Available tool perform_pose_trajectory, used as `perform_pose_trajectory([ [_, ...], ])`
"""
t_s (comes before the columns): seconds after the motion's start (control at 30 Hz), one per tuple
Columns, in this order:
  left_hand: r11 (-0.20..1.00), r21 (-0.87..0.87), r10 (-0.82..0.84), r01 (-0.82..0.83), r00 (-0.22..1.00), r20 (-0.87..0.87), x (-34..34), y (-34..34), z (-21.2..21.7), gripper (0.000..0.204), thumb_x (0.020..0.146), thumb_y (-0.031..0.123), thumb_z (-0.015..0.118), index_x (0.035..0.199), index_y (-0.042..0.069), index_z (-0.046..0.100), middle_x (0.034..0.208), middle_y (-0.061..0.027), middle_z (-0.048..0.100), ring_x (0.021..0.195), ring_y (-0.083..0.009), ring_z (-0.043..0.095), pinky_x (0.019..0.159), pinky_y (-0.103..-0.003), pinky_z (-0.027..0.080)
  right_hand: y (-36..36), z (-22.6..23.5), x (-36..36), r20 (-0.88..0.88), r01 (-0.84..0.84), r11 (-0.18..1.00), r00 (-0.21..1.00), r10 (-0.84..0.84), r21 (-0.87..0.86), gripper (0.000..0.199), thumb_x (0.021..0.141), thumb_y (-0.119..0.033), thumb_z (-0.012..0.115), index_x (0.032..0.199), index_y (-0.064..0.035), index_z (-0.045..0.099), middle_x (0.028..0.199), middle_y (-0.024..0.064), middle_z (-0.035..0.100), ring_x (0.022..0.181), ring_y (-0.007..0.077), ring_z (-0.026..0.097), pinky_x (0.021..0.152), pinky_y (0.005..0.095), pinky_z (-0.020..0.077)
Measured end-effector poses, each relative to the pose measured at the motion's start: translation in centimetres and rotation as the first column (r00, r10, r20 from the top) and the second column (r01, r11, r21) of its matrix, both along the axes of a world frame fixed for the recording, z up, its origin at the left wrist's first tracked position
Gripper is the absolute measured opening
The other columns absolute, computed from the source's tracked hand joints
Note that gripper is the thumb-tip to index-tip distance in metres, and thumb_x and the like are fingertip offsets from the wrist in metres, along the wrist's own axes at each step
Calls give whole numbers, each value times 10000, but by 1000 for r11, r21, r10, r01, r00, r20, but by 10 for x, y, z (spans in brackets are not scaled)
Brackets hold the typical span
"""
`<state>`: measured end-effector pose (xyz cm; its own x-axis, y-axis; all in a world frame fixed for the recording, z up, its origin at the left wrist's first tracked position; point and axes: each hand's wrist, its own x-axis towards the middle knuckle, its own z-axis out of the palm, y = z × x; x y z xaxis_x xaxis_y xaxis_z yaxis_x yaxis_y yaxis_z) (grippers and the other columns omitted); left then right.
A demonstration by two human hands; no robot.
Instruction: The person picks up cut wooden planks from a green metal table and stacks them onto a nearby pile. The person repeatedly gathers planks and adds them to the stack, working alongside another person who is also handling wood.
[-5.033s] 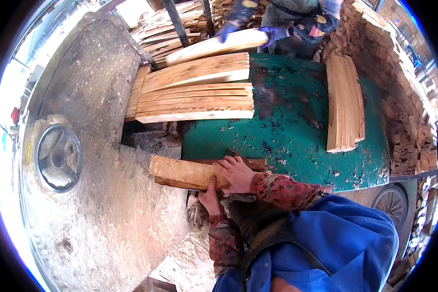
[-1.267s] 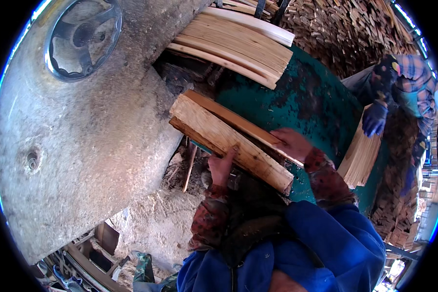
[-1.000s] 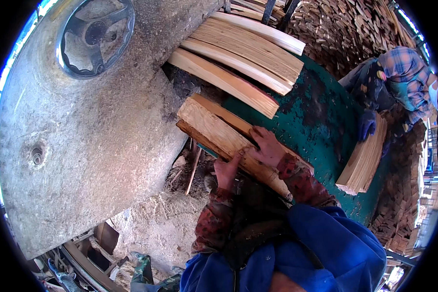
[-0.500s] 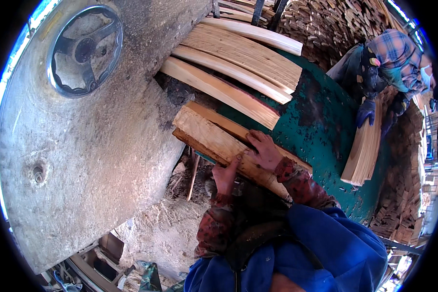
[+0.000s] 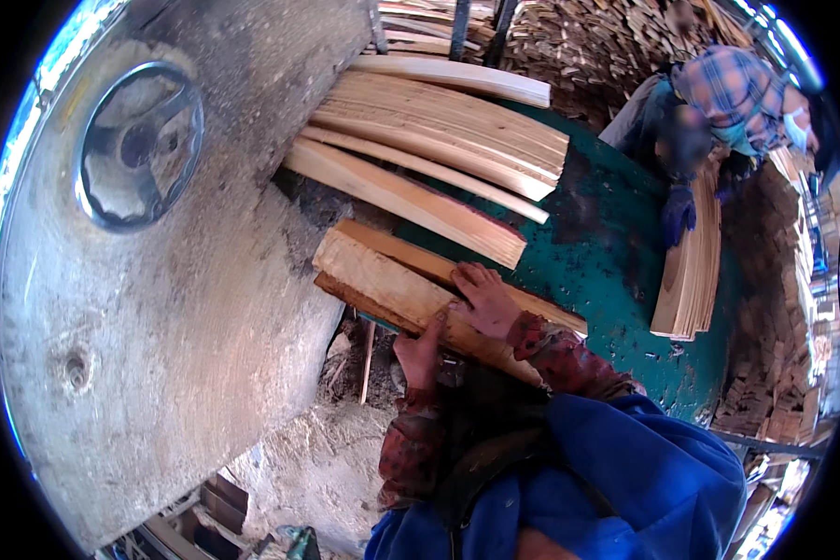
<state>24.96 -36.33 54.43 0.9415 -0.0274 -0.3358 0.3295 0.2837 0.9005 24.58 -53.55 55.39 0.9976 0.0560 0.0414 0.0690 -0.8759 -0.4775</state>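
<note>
A thick, rough-faced wooden board point(image 5: 380, 273) lies slantwise in front of me, with a darker bark-like edge along its near side. My left hand point(image 5: 420, 353) grips that near edge, thumb on the top face and the other fingers mostly hidden below. My right hand point(image 5: 485, 301) is pressed on the board farther right, its fingers bent over the far edge. Directly behind it, touching or nearly so, is a narrower wooden strip point(image 5: 397, 250). Beyond lie a pale plank point(image 5: 420, 201), a thin strip point(image 5: 495, 199) and a stack of sawn boards point(image 5: 439, 117).
A large grey metal panel with a handwheel point(image 5: 138, 147) stands at left. The boards rest on a green worn table point(image 5: 616, 271). At right a co-worker's gloved hand point(image 5: 679, 215) holds a bundle of boards point(image 5: 686, 275). Piled wood point(image 5: 607, 56) fills the background.
A thin strip now lies apart from the far stack, its right end shifted toward the pale plank. The whole view has shifted slightly; both my hands keep their places on the board.
</note>
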Motion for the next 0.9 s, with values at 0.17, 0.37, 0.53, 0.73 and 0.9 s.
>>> perform_pose_trajectory([
  [0.17,993,112,-35,42,997,-63,0,3,-11,495,809,141,804,1198,-87,599,1139,-119,655,975,-184,622,868,-318,515,5,-8,-2,52,34,999,998,-35,15,545,937,-341,582,1368,-26,477,1452,243,400,1358,450,350,1119,569,266],
  [0.37,998,31,-52,56,993,-110,0,1,-13,540,815,170,801,1225,-97,572,1167,-138,641,976,-222,631,854,-344,525,5,-11,-4,73,75,996,994,-78,45,543,917,-325,597,1363,-35,488,1451,230,408,1367,440,342,1128,563,265],
  [0.53,997,25,-71,73,995,-71,3,5,-38,533,827,144,783,1242,-98,552,1193,-150,616,993,-230,618,846,-368,530,7,-10,-6,106,63,997,992,-69,51,554,909,-354,604,1333,-14,499,1423,213,426,1361,433,350,1131,550,281],
  [0.73,997,-41,-69,66,995,-72,0,-3,-9,544,831,138,776,1262,-97,541,1195,-152,612,986,-229,618,839,-359,534,3,-9,-6,85,57,994,994,-65,90,565,912,-371,605,1333,-9,498,1419,218,427,1358,426,349,1140,535,271],
  [0.9,997,22,-78,80,994,-72,1,8,-34,537,832,158,778,1243,-101,549,1175,-159,621,973,-231,625,806,-373,547,5,-11,-5,99,62,993,992,-73,103,552,913,-358,604,1335,-19,497,1412,213,430,1354,423,352,1139,536,271],
])
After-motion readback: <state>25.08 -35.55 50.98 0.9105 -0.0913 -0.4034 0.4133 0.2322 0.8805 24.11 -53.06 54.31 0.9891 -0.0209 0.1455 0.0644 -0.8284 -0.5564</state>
